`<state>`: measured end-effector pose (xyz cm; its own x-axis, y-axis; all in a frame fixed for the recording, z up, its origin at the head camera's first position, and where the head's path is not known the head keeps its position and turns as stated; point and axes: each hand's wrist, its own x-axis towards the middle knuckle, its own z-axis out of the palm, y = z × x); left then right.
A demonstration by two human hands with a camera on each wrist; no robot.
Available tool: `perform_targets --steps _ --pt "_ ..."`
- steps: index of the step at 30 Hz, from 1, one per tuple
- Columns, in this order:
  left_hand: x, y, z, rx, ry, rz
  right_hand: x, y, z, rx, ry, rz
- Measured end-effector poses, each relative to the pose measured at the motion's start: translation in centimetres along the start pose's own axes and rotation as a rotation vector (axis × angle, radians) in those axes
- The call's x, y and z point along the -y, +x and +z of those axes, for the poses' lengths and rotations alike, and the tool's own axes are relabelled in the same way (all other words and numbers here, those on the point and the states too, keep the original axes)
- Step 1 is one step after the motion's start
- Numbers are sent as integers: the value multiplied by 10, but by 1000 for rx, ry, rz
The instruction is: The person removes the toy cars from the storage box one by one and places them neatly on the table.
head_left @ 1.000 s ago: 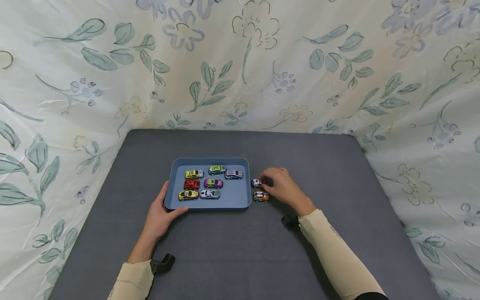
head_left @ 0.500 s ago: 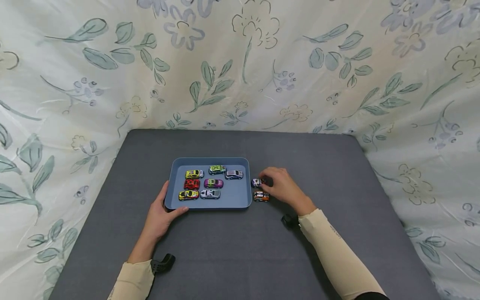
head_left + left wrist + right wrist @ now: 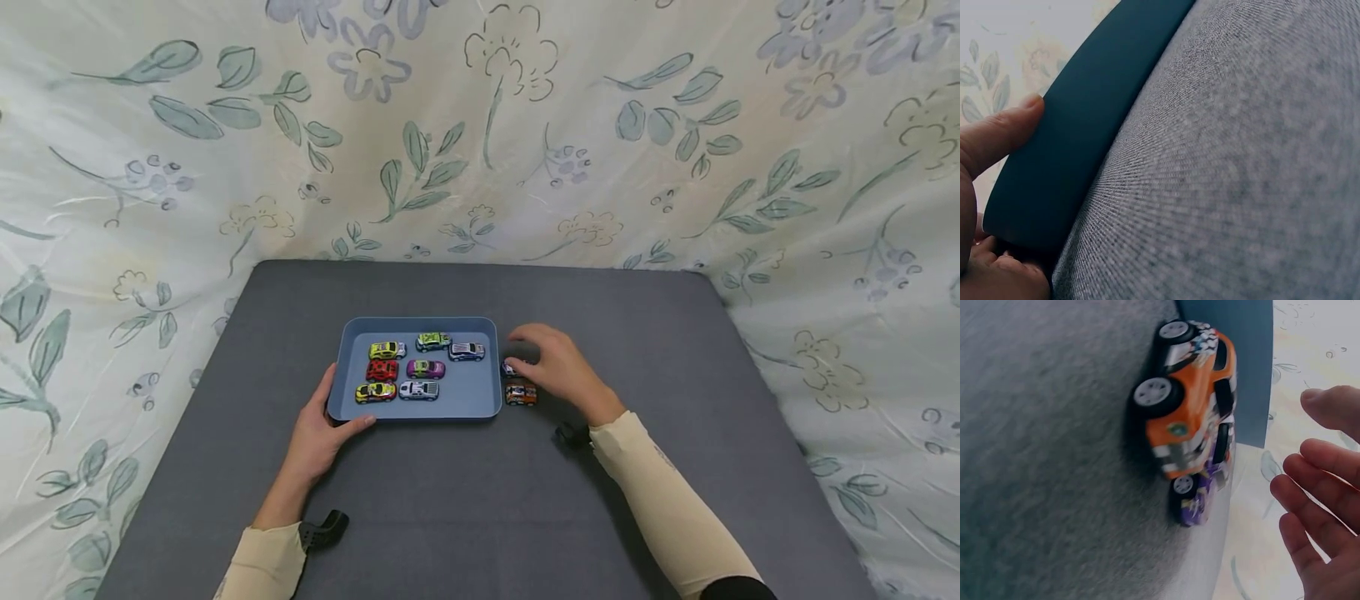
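A purple and white toy car [image 3: 1196, 506] sits on the gray tabletop [image 3: 450, 500], just right of a blue tray [image 3: 468, 396]. An orange toy car [image 3: 521, 394] is beside it, nearer the person. The right hand [image 3: 558, 367] is close by, its grip loose, with nothing in it. The left hand [image 3: 311, 437] grips the tray's near left corner. Seven little cars [image 3: 425, 369] are in the tray.

A red car [image 3: 382, 370] brightens a blue tray [image 3: 468, 392] near its left edge; outside the right edge, an orange car [image 3: 1194, 403] sports checkered patches on gray cloth [image 3: 450, 517] before leaf-patterned drapery [image 3: 480, 192].
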<state>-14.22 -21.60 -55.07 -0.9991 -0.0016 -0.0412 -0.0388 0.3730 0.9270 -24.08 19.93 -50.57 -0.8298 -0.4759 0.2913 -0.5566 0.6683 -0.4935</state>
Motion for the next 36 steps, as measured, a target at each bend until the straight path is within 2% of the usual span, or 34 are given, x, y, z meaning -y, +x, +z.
perform_targets --steps 22,36 --pt "-8 -5 -3 11 4 -18 22 22 2 29 54 10" --pt "-10 -12 -1 8 -13 -7 28 30 7 66 24 23"
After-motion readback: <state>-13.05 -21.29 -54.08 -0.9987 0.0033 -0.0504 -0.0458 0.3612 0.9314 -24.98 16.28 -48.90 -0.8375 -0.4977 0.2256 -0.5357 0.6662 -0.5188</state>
